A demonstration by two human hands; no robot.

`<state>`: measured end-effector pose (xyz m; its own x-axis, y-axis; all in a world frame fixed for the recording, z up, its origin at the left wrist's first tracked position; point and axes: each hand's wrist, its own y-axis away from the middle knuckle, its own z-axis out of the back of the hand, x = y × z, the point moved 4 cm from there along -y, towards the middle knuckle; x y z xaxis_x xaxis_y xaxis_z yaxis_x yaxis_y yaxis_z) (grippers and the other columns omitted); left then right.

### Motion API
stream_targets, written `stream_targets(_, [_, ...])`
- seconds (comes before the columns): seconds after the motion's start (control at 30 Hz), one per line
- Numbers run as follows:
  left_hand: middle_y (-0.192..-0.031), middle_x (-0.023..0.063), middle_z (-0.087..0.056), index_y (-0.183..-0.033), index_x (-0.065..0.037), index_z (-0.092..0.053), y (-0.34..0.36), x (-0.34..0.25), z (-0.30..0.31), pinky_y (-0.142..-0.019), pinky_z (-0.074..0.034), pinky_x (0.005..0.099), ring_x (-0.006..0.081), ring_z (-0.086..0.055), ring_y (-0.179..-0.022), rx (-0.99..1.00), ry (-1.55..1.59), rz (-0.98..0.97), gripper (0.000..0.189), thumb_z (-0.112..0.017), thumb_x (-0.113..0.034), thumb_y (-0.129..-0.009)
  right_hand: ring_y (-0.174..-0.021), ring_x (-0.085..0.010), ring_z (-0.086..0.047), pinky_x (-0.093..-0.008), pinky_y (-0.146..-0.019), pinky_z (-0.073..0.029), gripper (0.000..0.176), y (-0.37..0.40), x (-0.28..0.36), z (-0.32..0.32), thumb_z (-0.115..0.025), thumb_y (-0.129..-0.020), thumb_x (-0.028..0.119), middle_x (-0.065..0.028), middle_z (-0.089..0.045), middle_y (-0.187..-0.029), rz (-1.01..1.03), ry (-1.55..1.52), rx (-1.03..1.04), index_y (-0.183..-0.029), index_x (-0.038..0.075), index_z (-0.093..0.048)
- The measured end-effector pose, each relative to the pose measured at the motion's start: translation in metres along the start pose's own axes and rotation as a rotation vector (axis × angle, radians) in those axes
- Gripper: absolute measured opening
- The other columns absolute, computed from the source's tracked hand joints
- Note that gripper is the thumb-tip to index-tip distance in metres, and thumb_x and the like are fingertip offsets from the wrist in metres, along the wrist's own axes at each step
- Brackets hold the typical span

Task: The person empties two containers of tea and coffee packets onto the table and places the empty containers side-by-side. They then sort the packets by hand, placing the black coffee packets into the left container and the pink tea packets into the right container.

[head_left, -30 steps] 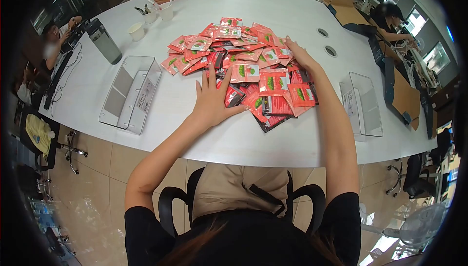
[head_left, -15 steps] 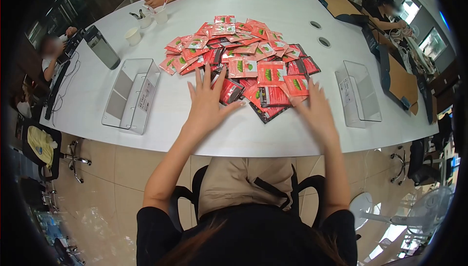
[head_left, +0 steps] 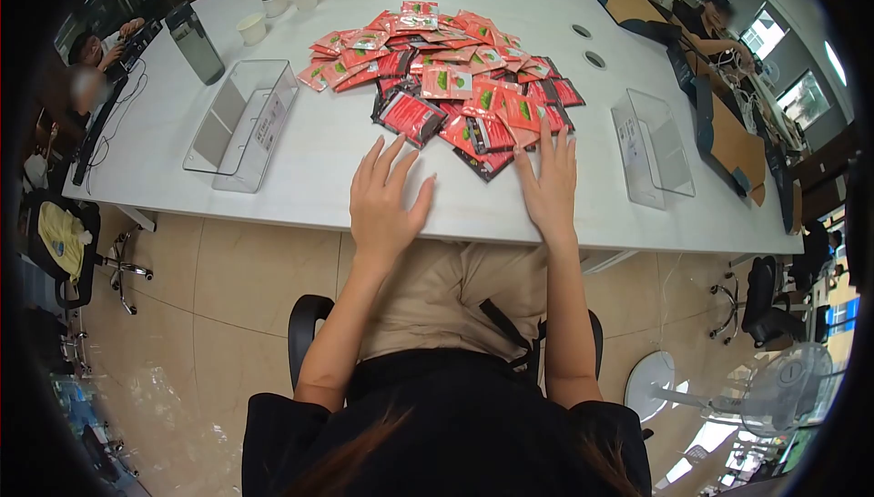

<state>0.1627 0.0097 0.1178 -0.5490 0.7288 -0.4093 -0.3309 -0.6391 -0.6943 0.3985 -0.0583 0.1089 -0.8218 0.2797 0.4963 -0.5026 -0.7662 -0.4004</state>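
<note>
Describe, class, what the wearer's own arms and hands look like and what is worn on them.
The left hand and right hand are bare: no gloves, watch or bracelet shows. The forearms are uncovered, below plain black short sleeves.

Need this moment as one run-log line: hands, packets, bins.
left hand: open, empty, by packet pile | right hand: open, empty, fingers at pile's near edge | packets: heaped between left bin and right bin

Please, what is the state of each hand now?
Left hand: open, holding nothing, near the packets.
Right hand: open, fingers at the pile's near edge, no grip visible.
</note>
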Motion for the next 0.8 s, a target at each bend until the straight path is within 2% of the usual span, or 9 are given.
stream_targets(0.03, [-0.127,0.0074,-0.062,-0.109,-0.009,-0.068,0.002,0.000,0.001,-0.100,-0.042,0.0430,0.0324,-0.052,-0.125,-0.051,0.012,-0.033,0.032,-0.071,-0.020,-0.080,-0.143,-0.0469,-0.017,-0.0543,-0.115,-0.016,0.072,-0.001,-0.003,-0.002,-0.049,-0.096,0.053,-0.0275,-0.020,-0.156,-0.001,-0.027,-0.023,-0.153,0.015,-0.027])
stream_targets(0.07, [-0.111,0.0023,-0.069,-0.095,-0.009,-0.071,0.003,-0.005,0.006,-0.090,-0.047,0.0383,0.0261,-0.061,-0.113,-0.178,-0.005,-0.091,0.019,-0.069,-0.011,-0.077,-0.142,-0.0482,-0.019,-0.0528,-0.115,-0.017,0.072,-0.002,-0.005,-0.004,-0.050,-0.096,0.052,-0.0289,-0.023,-0.154,0.023,-0.043,-0.059,-0.152,0.013,-0.028])
stream_targets(0.27, [-0.094,0.0007,-0.071,-0.086,-0.008,-0.070,0.011,-0.003,0.002,-0.079,-0.050,0.0341,0.0226,-0.067,-0.094,-0.287,0.050,-0.161,0.010,-0.067,-0.007,-0.077,-0.140,-0.0492,-0.023,-0.0502,-0.115,-0.021,0.072,-0.004,-0.014,-0.008,-0.050,-0.096,0.051,-0.0296,-0.031,-0.150,0.094,-0.069,-0.152,-0.151,0.010,-0.030])
stream_targets(0.47, [-0.088,0.0026,-0.071,-0.084,-0.007,-0.070,0.012,-0.005,0.001,-0.072,-0.052,0.0339,0.0232,-0.068,-0.084,-0.366,0.063,-0.138,0.008,-0.066,-0.005,-0.078,-0.138,-0.0470,-0.029,-0.0496,-0.112,-0.028,0.064,0.001,0.002,0.007,-0.053,-0.096,0.045,-0.0265,-0.042,-0.144,0.184,-0.047,-0.271,-0.141,0.001,-0.043])
stream_targets(0.57, [-0.088,0.0040,-0.071,-0.083,-0.006,-0.070,0.012,-0.007,0.001,-0.070,-0.052,0.0337,0.0239,-0.067,-0.080,-0.370,0.051,-0.141,0.007,-0.065,-0.004,-0.079,-0.135,-0.0459,-0.034,-0.0498,-0.111,-0.030,0.061,0.003,0.010,0.011,-0.056,-0.095,0.041,-0.0251,-0.046,-0.141,0.264,-0.066,-0.275,-0.140,0.000,-0.045])
stream_targets(0.73, [-0.087,0.0040,-0.072,-0.083,-0.005,-0.070,0.014,-0.007,0.000,-0.070,-0.052,0.0331,0.0225,-0.067,-0.079,-0.343,0.063,-0.099,0.008,-0.063,-0.005,-0.084,-0.122,-0.0389,-0.049,-0.0455,-0.103,-0.039,0.041,0.025,0.022,0.021,-0.064,-0.090,0.026,-0.0173,-0.060,-0.121,0.326,0.065,-0.407,-0.122,0.002,-0.058])
stream_targets(0.8, [-0.087,0.0024,-0.072,-0.082,-0.006,-0.070,0.014,-0.007,0.000,-0.069,-0.052,0.0326,0.0208,-0.067,-0.078,-0.345,0.044,-0.097,0.009,-0.062,-0.007,-0.086,-0.116,-0.0352,-0.053,-0.0439,-0.097,-0.042,0.030,0.039,0.018,0.025,-0.065,-0.088,0.022,-0.0131,-0.063,-0.111,0.242,0.053,-0.501,-0.111,0.003,-0.062])
